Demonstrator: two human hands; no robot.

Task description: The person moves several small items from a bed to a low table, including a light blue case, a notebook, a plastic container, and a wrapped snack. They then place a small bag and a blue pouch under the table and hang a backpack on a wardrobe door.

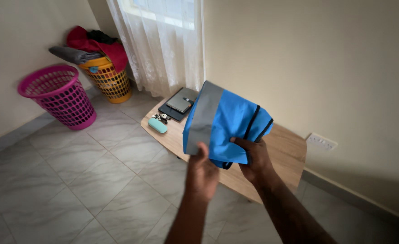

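Fingers (243, 143) of both hands pinch blue garment (228, 124), grey band upright.

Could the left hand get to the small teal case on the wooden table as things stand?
Probably not right away: the left hand is gripping the blue garment. The path to the teal case looks free otherwise.

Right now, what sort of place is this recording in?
Probably a room in a home. Two laundry baskets stand in the corner, a pink one and a yellow one heaped with clothes, beside a lace curtain and a low wooden table.
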